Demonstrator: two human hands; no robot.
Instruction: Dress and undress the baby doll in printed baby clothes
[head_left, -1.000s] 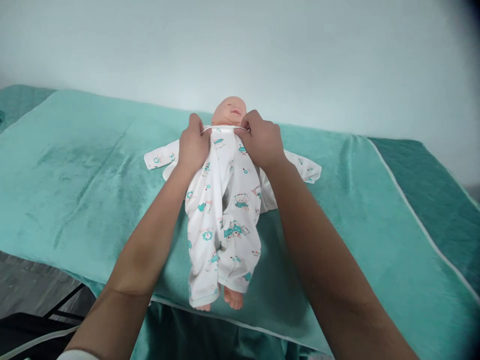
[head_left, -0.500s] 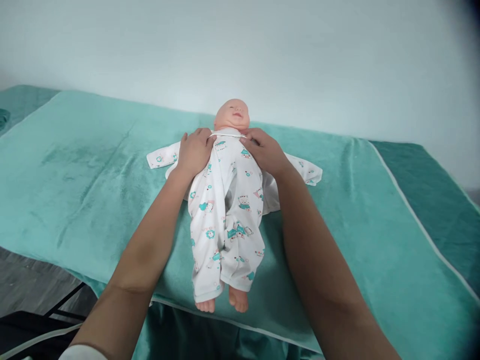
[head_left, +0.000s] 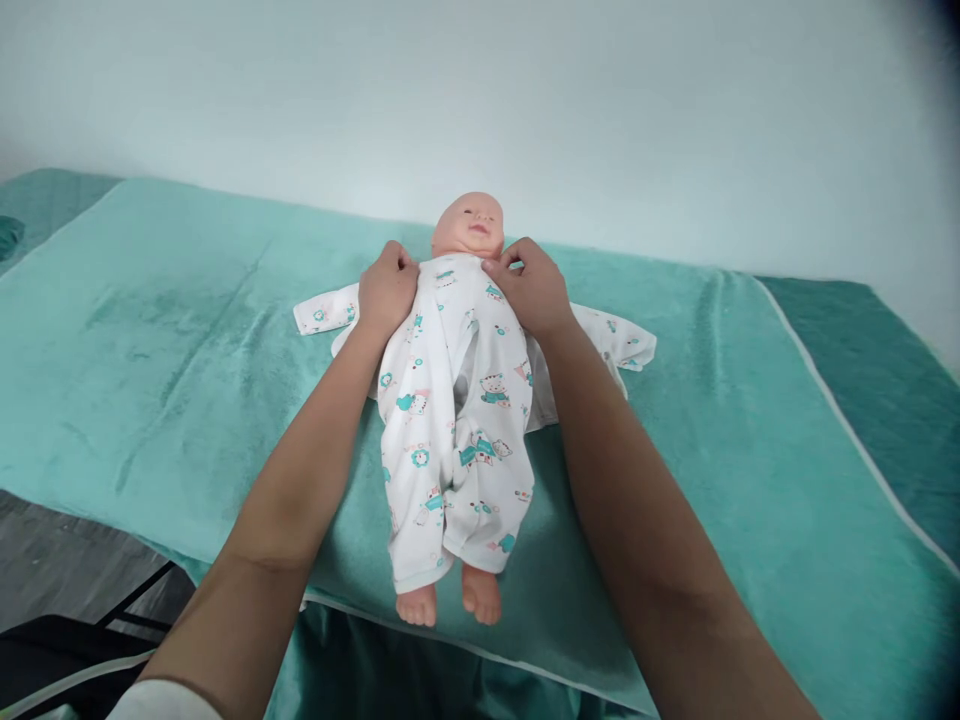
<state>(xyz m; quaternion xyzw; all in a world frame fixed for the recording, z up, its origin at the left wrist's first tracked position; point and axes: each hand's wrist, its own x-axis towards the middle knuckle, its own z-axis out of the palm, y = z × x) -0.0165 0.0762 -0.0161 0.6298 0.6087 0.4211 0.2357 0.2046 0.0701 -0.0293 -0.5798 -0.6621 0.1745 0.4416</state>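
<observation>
A baby doll (head_left: 469,228) lies on its back, head toward the wall and bare feet toward me. White baby trousers (head_left: 491,400) with teal and pink animal prints cover its legs and reach up its front almost to the neck. Beneath them is a matching baby shirt (head_left: 324,311), its sleeves spread out to both sides. My left hand (head_left: 388,290) is closed at the upper left corner of the trousers; its fingertips are partly hidden. At the upper right corner, my right hand (head_left: 534,290) pinches the trousers' top edge between thumb and curled fingers.
A teal velvety cover (head_left: 187,300) with white piping lies under the doll. The pale wall (head_left: 480,100) rises right behind its head. Grey floor (head_left: 52,530) and a black item with a pale cable (head_left: 82,680) show at the lower left.
Both hands have curled in more tightly at the trousers' top corners, with the fingers lifted slightly. The top edge sits a little higher, closer to the neck. The right sleeve has shifted slightly outward.
</observation>
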